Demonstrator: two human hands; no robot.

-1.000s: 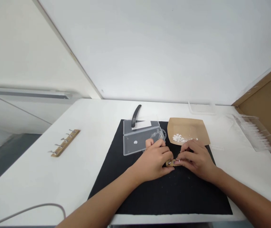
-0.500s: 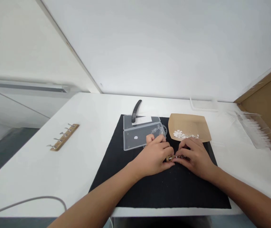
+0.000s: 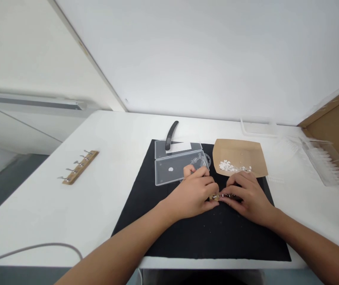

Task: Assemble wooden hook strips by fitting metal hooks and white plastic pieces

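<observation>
My left hand [image 3: 195, 194] is closed over the black mat, pinching a small wood-coloured piece with a shiny metal part [image 3: 215, 197]. Most of that piece is covered by my fingers. Close beside it, my right hand [image 3: 248, 196] has its thumb and fingertips bent together at the piece's right end. Small dark and whitish bits show between those right fingers, too small to name. Behind my left hand an open clear plastic case [image 3: 165, 174] holds clear slivers and a white dot. A brown paper tray [image 3: 240, 148] with many white chips lies behind my right hand.
The black mat [image 3: 187, 241] covers the front of the white table. A dark curved nail file [image 3: 172, 135] rests on the case. At left lies a wooden strip with metal clips [image 3: 80, 168]. Clear boxes of nail tips [image 3: 325, 162] lie at right. A cable [image 3: 44, 245] crosses front left.
The camera view has shifted slightly, so the table's things appear a little higher. Both hands keep nearly the same pose around the small piece.
</observation>
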